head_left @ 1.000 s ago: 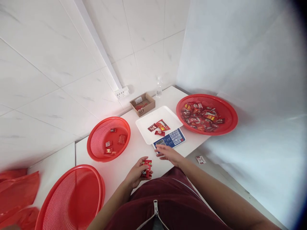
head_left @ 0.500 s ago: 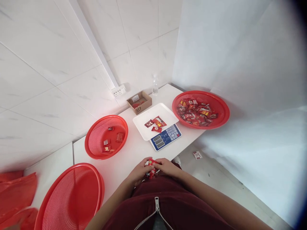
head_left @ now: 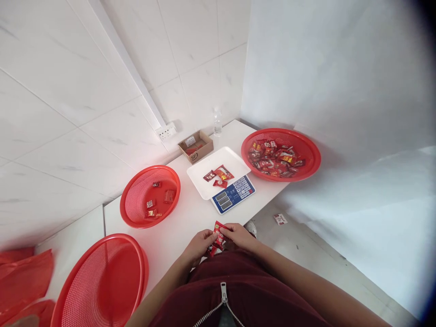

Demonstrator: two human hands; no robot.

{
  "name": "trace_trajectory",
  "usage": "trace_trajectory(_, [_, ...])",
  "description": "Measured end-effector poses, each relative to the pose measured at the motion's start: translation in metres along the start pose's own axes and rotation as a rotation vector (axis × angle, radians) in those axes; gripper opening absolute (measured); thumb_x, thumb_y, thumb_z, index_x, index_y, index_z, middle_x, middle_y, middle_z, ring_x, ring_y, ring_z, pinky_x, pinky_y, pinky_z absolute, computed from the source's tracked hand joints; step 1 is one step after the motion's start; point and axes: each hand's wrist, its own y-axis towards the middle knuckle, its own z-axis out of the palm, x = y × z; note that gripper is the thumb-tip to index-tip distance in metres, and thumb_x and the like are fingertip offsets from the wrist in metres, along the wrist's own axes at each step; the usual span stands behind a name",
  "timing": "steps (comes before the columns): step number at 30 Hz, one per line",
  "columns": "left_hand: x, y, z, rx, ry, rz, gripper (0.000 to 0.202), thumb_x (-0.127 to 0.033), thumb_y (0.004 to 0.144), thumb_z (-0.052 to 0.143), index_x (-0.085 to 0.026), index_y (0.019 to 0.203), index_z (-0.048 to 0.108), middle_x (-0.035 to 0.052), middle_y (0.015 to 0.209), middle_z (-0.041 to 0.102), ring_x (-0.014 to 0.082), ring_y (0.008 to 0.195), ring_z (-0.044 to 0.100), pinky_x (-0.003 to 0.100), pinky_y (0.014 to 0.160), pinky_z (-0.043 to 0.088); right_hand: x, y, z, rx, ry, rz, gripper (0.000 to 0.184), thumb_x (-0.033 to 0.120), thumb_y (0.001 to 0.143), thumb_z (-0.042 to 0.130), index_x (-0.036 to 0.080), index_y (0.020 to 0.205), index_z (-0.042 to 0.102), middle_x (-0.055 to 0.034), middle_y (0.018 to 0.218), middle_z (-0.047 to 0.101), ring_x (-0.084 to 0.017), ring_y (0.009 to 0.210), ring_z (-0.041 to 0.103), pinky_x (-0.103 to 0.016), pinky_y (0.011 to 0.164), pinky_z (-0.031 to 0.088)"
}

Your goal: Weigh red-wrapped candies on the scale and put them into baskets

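Note:
Close to my body, just off the table's front edge, my left hand [head_left: 201, 243] and my right hand [head_left: 240, 236] are closed on small red snack packets [head_left: 220, 232]. The thumbs of both hands press on the upper packet; more red wrapping shows beneath it, close to the left fingers. Beyond my hands stands a digital scale [head_left: 234, 194] with a blue keypad. Its white tray [head_left: 200, 184] carries three packets: a large red and yellow one [head_left: 225, 172], a dark red one [head_left: 209, 175] and a small red one [head_left: 220, 184].
At the back right, a red basket [head_left: 316, 156] holds many packets. Left of the scale, another red basket [head_left: 124, 213] has several packets; a third [head_left: 145, 259] stands nearer. A cardboard box [head_left: 195, 157] and a plastic bottle [head_left: 217, 123] are by the wall. A packet [head_left: 280, 219] lies on the floor.
The packet between my hands is raised slightly and spread more into view, with its printed face showing. The camera view has shifted a little; the scale and baskets stay put.

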Motion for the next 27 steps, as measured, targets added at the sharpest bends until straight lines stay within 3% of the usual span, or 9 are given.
trace_trajectory(4, [-0.002, 0.005, 0.002, 0.007, -0.011, 0.032, 0.044, -0.054, 0.063, 0.070, -0.016, 0.076, 0.053, -0.0018, 0.058, 0.058, 0.0058, 0.041, 0.043, 0.018, 0.041, 0.028, -0.001, -0.002, -0.002, -0.036, 0.066, 0.023, 0.034, 0.050, 0.074, 0.056, 0.017, 0.067, 0.062, -0.0005, 0.061, 0.059, -0.012, 0.058, 0.051, -0.025, 0.055, 0.040])
trace_trajectory(8, [-0.027, 0.017, -0.001, -0.036, -0.046, 0.121, 0.042, -0.054, 0.066, 0.067, -0.016, 0.078, 0.053, -0.0001, 0.061, 0.060, 0.0054, 0.043, 0.042, 0.019, 0.043, 0.034, -0.002, -0.003, -0.008, -0.109, 0.243, 0.103, 0.032, 0.044, 0.075, 0.058, 0.020, 0.094, 0.062, -0.0015, 0.078, 0.063, -0.010, 0.060, 0.054, -0.023, 0.055, 0.042])
trace_trajectory(11, [-0.056, 0.031, -0.009, -0.081, -0.103, 0.203, 0.043, -0.053, 0.073, 0.063, -0.017, 0.095, 0.055, 0.0022, 0.079, 0.064, 0.0032, 0.045, 0.042, 0.018, 0.046, 0.037, -0.005, -0.006, -0.011, -0.143, 0.315, 0.170, 0.034, 0.040, 0.074, 0.060, 0.020, 0.102, 0.060, -0.0020, 0.082, 0.063, -0.008, 0.060, 0.054, -0.021, 0.055, 0.042])
trace_trajectory(15, [-0.076, 0.042, -0.015, -0.125, -0.181, 0.158, 0.055, -0.043, 0.075, 0.065, -0.024, 0.122, 0.043, 0.0052, 0.100, 0.063, 0.0043, 0.049, 0.048, 0.021, 0.050, 0.042, -0.012, -0.009, -0.010, -0.110, 0.321, 0.199, 0.033, 0.041, 0.073, 0.062, 0.021, 0.099, 0.061, -0.0016, 0.080, 0.063, -0.007, 0.058, 0.053, -0.020, 0.051, 0.040])
trace_trajectory(18, [-0.063, 0.038, -0.011, -0.105, -0.196, 0.098, 0.042, -0.035, 0.078, 0.062, -0.020, 0.115, 0.048, 0.0060, 0.099, 0.061, 0.0052, 0.052, 0.049, 0.023, 0.052, 0.045, -0.014, -0.010, -0.008, -0.070, 0.300, 0.184, 0.032, 0.044, 0.074, 0.060, 0.020, 0.095, 0.062, -0.0016, 0.081, 0.063, -0.007, 0.059, 0.053, -0.020, 0.052, 0.040])
trace_trajectory(21, [-0.039, 0.027, -0.005, -0.040, -0.250, 0.051, 0.032, -0.022, 0.078, 0.061, -0.019, 0.108, 0.051, 0.0055, 0.099, 0.058, 0.0084, 0.065, 0.056, 0.028, 0.066, 0.050, -0.010, -0.010, -0.006, 0.001, 0.267, 0.145, 0.035, 0.049, 0.074, 0.059, 0.018, 0.090, 0.061, -0.0022, 0.084, 0.063, -0.008, 0.063, 0.054, -0.020, 0.056, 0.041])
trace_trajectory(24, [-0.018, 0.017, -0.002, 0.053, -0.362, 0.039, 0.044, -0.007, 0.068, 0.064, -0.020, 0.107, 0.051, 0.0054, 0.103, 0.056, 0.0124, 0.081, 0.059, 0.033, 0.082, 0.047, -0.005, -0.010, -0.004, 0.083, 0.216, 0.118, 0.041, 0.053, 0.072, 0.059, 0.017, 0.092, 0.058, -0.0028, 0.085, 0.062, -0.009, 0.066, 0.056, -0.022, 0.058, 0.043])
trace_trajectory(27, [-0.007, 0.013, -0.002, 0.048, -0.397, 0.074, 0.051, -0.001, 0.062, 0.066, -0.020, 0.107, 0.053, 0.0055, 0.101, 0.055, 0.0132, 0.085, 0.058, 0.033, 0.087, 0.043, -0.003, -0.009, -0.001, 0.105, 0.169, 0.130, 0.044, 0.055, 0.071, 0.060, 0.016, 0.091, 0.056, -0.0031, 0.083, 0.062, -0.011, 0.066, 0.057, -0.024, 0.059, 0.043])
